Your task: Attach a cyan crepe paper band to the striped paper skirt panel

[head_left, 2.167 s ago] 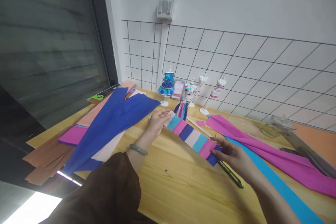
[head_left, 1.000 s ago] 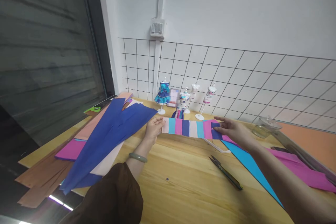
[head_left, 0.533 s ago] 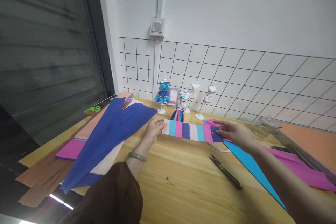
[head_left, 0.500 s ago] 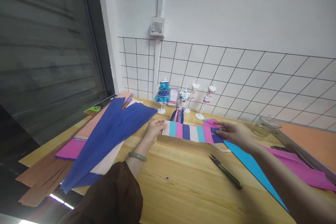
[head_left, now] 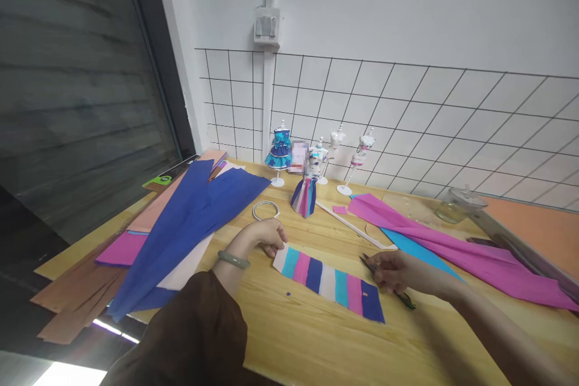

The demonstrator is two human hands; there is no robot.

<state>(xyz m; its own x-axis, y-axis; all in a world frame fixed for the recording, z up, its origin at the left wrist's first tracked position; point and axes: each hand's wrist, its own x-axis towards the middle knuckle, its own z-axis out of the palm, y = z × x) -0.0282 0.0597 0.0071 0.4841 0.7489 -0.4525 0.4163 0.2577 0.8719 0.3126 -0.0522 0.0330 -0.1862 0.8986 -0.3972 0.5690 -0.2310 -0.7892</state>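
A striped paper strip (head_left: 329,283) in pink, cyan, magenta, blue and white lies flat on the wooden table (head_left: 316,338) in front of me. My left hand (head_left: 266,235) has its fingers curled and pinches the strip's left end. My right hand (head_left: 393,270) is closed around a dark pair of scissors (head_left: 409,301) just beyond the strip's right end; a blade tip pokes out to the left of the fingers. A green bangle (head_left: 232,260) sits on my left wrist.
Long blue paper sheets (head_left: 190,223) overlie pink, magenta and brown sheets at left. A tape ring (head_left: 265,210), a small paper dress (head_left: 304,196) and miniature mannequins (head_left: 277,151) stand near the grid wall. Magenta (head_left: 452,247) and cyan (head_left: 407,240) sheets and a glass jar (head_left: 452,205) lie at right.
The striped strip came from near the mannequins down to the table close to me. My right hand let go of its end and closed on the scissors.
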